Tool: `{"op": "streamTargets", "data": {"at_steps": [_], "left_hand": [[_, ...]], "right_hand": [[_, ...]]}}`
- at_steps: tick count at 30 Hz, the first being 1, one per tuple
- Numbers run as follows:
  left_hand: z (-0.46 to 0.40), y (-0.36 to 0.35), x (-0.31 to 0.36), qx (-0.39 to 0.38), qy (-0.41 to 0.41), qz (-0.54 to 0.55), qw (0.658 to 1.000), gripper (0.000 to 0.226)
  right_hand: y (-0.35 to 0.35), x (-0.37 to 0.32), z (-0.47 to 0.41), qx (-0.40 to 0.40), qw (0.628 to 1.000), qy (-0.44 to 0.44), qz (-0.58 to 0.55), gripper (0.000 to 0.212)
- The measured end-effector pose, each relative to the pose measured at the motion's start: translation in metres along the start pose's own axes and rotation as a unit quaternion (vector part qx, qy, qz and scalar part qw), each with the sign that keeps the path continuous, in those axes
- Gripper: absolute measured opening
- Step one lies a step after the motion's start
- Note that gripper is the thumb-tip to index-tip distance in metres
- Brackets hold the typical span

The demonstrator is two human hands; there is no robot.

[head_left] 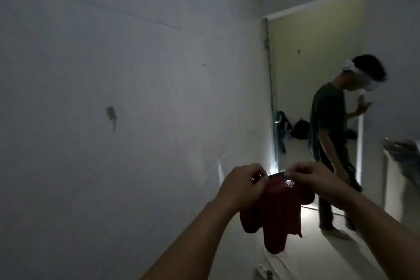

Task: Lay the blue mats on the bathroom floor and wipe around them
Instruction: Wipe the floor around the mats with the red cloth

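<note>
Head view: your left hand [242, 183] and right hand [304, 177] each pinch the red cloth's [281, 211] top edge, grip closed.

Both bare forearms reach forward and upward from the lower edge of the view, and they come close together. The left hand [242, 183] and the right hand [311, 179] are raised side by side, knuckles up, with fingers curled and pinched closed on a red cloth [281, 213].
</note>
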State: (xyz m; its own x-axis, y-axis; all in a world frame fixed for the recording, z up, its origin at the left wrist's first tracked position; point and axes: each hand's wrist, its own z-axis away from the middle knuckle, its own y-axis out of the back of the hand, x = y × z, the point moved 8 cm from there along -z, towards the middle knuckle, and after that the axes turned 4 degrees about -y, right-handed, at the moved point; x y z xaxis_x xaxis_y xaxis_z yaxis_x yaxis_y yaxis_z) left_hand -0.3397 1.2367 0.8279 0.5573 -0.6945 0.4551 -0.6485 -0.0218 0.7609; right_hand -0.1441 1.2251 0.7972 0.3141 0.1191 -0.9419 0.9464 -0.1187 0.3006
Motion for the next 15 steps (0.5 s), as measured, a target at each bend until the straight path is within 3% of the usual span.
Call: {"op": "streamTargets", "data": {"at_steps": [4, 8, 11, 15], "left_hand": [[0.016, 0.101, -0.019, 0.084, 0.02, -0.15, 0.985, 0.019], [0.041, 0.195, -0.021, 0.184, 0.049, -0.268, 0.944, 0.017], [0.067, 0.252, -0.017, 0.245, 0.062, -0.373, 0.893, 0.013], [0.093, 0.305, -0.013, 0.266, 0.056, -0.519, 0.81, 0.004]], "right_hand": [[-0.066, -0.079, -0.045, -0.06, 0.994, 0.092, -0.007, 0.006], [-0.127, -0.158, -0.068, -0.085, 0.98, 0.18, -0.029, 0.007], [-0.176, -0.208, -0.073, -0.093, 0.968, 0.227, -0.048, 0.012], [-0.234, -0.259, -0.077, -0.102, 0.951, 0.28, -0.082, 0.016]]}}
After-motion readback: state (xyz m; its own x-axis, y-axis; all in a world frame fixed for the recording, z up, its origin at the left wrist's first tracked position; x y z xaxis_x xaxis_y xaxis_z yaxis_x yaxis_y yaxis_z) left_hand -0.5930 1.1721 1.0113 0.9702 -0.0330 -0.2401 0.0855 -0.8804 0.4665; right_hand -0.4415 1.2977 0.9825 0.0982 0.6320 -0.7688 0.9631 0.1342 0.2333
